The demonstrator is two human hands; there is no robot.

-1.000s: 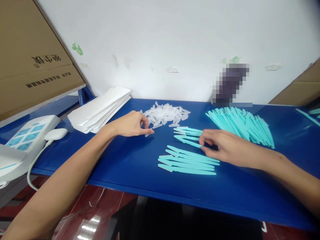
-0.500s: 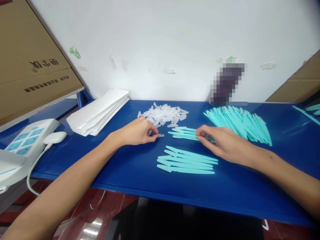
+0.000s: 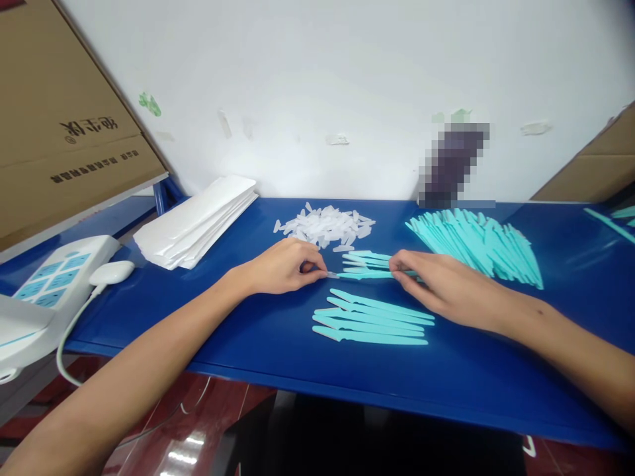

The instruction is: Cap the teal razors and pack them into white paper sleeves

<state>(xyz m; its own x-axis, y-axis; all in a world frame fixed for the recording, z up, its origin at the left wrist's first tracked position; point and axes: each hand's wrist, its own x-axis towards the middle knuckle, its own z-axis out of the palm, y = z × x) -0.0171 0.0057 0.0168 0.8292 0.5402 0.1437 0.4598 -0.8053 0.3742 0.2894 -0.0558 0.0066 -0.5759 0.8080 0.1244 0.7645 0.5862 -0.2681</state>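
Note:
My left hand (image 3: 290,266) is closed, pinching a small translucent blade cap (image 3: 333,274) between thumb and fingertips. The cap meets the tip of a turquoise eyebrow razor (image 3: 370,274); how far it covers the blade is too small to tell. My right hand (image 3: 431,284) grips that razor by its handle, partly hidden by the fingers. Just behind it lie a few more turquoise razors (image 3: 366,255). Nearer me, several razors (image 3: 374,324) rest side by side, tips pointing left. Beyond my left hand is a heap of loose translucent caps (image 3: 327,226).
A big pile of turquoise razors (image 3: 479,244) lies at the back right of the blue table (image 3: 278,350). White paper sleeves (image 3: 196,221) are stacked at the back left. A power strip (image 3: 59,277) with a plugged-in white cable and a cardboard box (image 3: 64,132) stand at far left.
My left hand has moved right with the cap, bringing it from apart to touching the razor's tip. The held razor has come slightly toward me; my right hand has barely moved.

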